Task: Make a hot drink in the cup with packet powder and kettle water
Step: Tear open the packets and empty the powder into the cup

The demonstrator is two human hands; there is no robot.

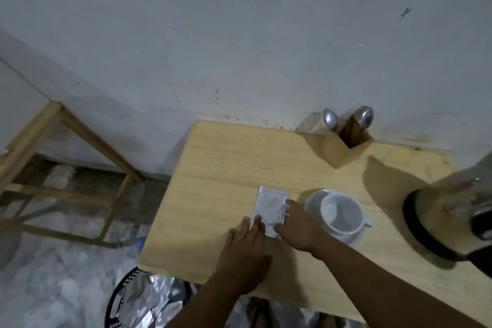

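Note:
A silvery white powder packet [270, 206] lies flat on the wooden table [213, 194]. My left hand [246, 250] rests palm down with its fingertips on the packet's near left corner. My right hand [296, 229] touches the packet's right edge with thumb and forefinger. Whether either hand grips the packet is unclear. An empty white cup [342, 214] stands on a white saucer [311, 201] just right of my right hand. The kettle [452, 216], blurred, sits on its black base at the table's right edge.
A wooden holder [343, 146] with spoons and a fork stands at the back of the table by the wall. A black bin [138, 301] holding foil wrappers sits on the floor at the table's near left corner. A wooden frame [66, 168] stands left.

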